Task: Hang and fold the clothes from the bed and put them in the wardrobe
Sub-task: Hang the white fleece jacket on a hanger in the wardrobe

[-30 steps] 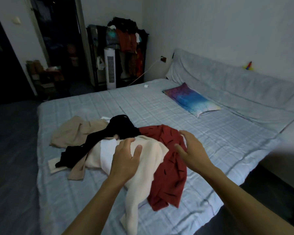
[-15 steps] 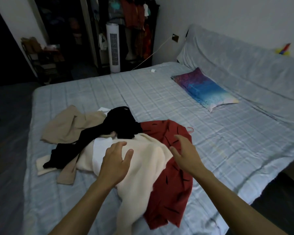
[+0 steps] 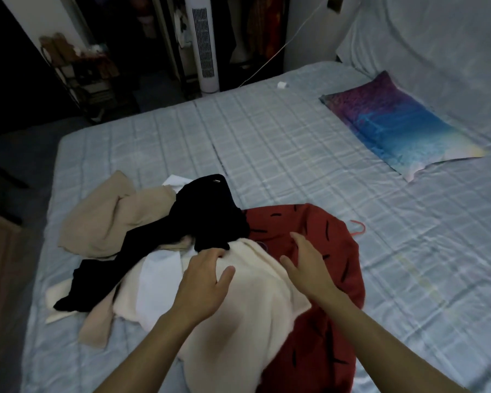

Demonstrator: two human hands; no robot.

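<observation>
Head view checked against the earlier frame. Found both hands advanced farther up the clothes (image 3: 165, 245). Located left hand (image 3: 201, 282) at the hem of the black garment (image 3: 207, 211), fingers spread wide, gripping nothing. Located right hand (image 3: 306, 268) over the red garment (image 3: 321, 353), fingers straight and splayed; contact not determinable. Observed clothes heaped, unfolded and overlapping, on the near-left part of the bed (image 3: 295, 154), cream garment (image 3: 253, 321) uppermost. Counted one black, one red, one cream, one beige garment (image 3: 111, 222), one white piece (image 3: 159, 282). Counted also one pillow (image 3: 403, 123) and one pink hanger (image 3: 359, 228) beside the red garment.
</observation>
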